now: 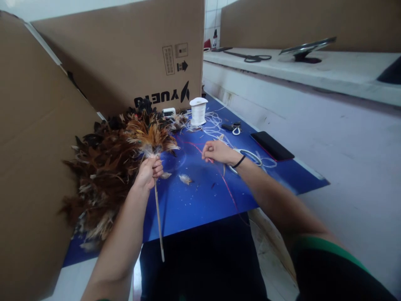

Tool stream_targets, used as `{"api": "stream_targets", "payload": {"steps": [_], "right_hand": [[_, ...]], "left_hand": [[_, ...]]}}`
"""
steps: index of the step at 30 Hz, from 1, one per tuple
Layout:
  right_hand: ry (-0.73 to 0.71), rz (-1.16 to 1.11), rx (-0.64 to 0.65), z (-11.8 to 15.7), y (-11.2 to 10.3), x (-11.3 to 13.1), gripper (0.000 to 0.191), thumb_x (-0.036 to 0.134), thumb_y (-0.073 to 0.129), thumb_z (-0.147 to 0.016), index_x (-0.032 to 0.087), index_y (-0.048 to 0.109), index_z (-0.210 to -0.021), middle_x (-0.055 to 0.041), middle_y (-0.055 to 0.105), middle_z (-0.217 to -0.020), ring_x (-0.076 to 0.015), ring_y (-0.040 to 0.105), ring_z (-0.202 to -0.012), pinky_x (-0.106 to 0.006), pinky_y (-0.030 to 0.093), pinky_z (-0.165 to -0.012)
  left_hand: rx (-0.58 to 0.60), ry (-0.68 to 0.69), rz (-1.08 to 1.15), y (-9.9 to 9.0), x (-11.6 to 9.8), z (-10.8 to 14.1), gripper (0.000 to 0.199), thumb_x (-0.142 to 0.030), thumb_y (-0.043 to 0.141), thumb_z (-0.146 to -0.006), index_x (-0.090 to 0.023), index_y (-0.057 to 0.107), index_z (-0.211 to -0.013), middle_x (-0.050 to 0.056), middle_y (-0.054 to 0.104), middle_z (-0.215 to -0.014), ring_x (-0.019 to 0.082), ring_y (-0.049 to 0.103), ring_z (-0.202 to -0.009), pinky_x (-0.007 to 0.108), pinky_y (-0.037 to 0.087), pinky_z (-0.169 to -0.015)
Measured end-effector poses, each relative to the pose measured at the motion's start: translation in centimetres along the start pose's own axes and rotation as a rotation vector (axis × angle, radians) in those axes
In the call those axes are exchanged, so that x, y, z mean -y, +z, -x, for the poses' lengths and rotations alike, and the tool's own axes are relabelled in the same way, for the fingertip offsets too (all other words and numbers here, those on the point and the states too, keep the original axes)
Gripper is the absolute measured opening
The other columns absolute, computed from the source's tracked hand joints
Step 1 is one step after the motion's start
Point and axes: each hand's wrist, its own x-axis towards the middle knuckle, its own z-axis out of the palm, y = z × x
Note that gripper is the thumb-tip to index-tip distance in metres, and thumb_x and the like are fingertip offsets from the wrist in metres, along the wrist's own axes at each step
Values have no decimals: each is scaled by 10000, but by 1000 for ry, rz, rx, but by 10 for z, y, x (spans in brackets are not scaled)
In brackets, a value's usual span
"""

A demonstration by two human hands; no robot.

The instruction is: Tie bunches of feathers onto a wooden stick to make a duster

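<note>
Worn items, dark with green trim.
Right sleeve (pixel 335 274): short, black, green hem (pixel 332 248); left sleeve (pixel 102 299): sliver of green, near left; right hand (pixel 217 151): slim black wristband (pixel 239 161); lap: near-black garment (pixel 203 259), details indistinct.

upper stick (pixel 158 221): hid by L hand (pixel 148 172) | R-edge dark obj (pixel 393 73): cut off, unclear

Stick (pixel 159 223): matt, wood-like
Feather bundle (pixel 153 133): ragged, glossy
Carton (pixel 119 50): matt cardboard
Tabletop (pixel 194 200): smooth, faintly shiny
Phone (pixel 272 145): smooth, glossy
</note>
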Motion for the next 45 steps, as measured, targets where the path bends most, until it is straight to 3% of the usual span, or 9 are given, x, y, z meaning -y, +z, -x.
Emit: {"api": "stream_targets", "payload": {"steps": [6, 12, 14, 19, 22, 29, 35, 40, 45], "right_hand": [[-79, -524, -490, -31, -3, 2, 258, 133, 571, -696, 201, 449, -912, 18, 611, -652, -121, 624, -611, -215, 470, -524], [-137, 217, -561, -28, -18, -29, 259, 155, 585, -708, 164, 575, -967, -110, 626, -1017, -240, 586, -978, -421, 463, -846], [-281, 465, -500, -10, -23, -30, 249, 127, 572, -713, 174, 624, -952, -113, 612, -1086, -255, 538, -1063, -443, 404, -926], [-501, 564, 120, 41, -22, -15, 189, 200, 536, -811, 201, 662, -952, -61, 640, -1013, -187, 556, -988, -383, 376, -940], [-518, 619, 327, 59, -15, -17, 181, 239, 572, -816, 200, 660, -969, -56, 628, -1010, -183, 535, -982, -387, 337, -953], [-508, 752, 247, 71, 7, -30, 171, 200, 465, -870, 156, 581, -753, -61, 569, -832, -176, 476, -842, -335, 357, -801], [-384, 456, 130, 62, 14, 2, 147, 185, 369, -901, 173, 515, -893, -2, 568, -711, -109, 502, -613, -241, 382, -631], [-550, 540, -24, 40, 25, 22, 236, 216, 447, -886, 172, 583, -1074, -55, 626, -887, -147, 568, -789, -268, 410, -737], [-613, 667, -123, 25, 36, 34, 261, 237, 422, -919, 162, 672, -899, -61, 621, -840, -151, 567, -801, -262, 396, -736]], "left_hand": [[-7, -14, -6, 2, 2, 0, 173, -216, 512, -856, -143, 439, -717, -102, 280, -482, 0, 182, -319, 118, 135, -317], [-17, -22, -5, 3, 1, 0, 171, -217, 523, -849, -142, 443, -719, -103, 270, -485, -1, 188, -323, 115, 133, -320], [-15, -25, -4, 3, 1, 0, 178, -224, 535, -845, -143, 444, -715, -101, 275, -486, -1, 188, -324, 115, 133, -319], [0, -24, -8, 4, 2, 1, 169, -211, 498, -863, -140, 447, -718, -98, 277, -486, 0, 186, -324, 117, 133, -318], [32, -30, -14, 5, 2, 1, 196, -219, 437, -894, -139, 439, -716, -96, 269, -491, 3, 187, -325, 120, 135, -317], [32, -56, -9, 5, 4, 1, 170, -205, 472, -872, -141, 444, -717, -95, 262, -497, 3, 184, -327, 119, 130, -316], [43, -69, 9, 6, 7, 2, 181, -251, 546, -843, -138, 459, -732, -99, 267, -503, -3, 176, -336, 114, 124, -323], [47, -71, 13, 5, 9, 2, 212, -285, 580, -824, -140, 455, -735, -98, 289, -506, -5, 186, -339, 114, 119, -328], [77, -82, 0, 4, 9, 1, 219, -286, 598, -804, -139, 451, -735, -83, 349, -523, -9, 196, -338, 117, 117, -325]]}}
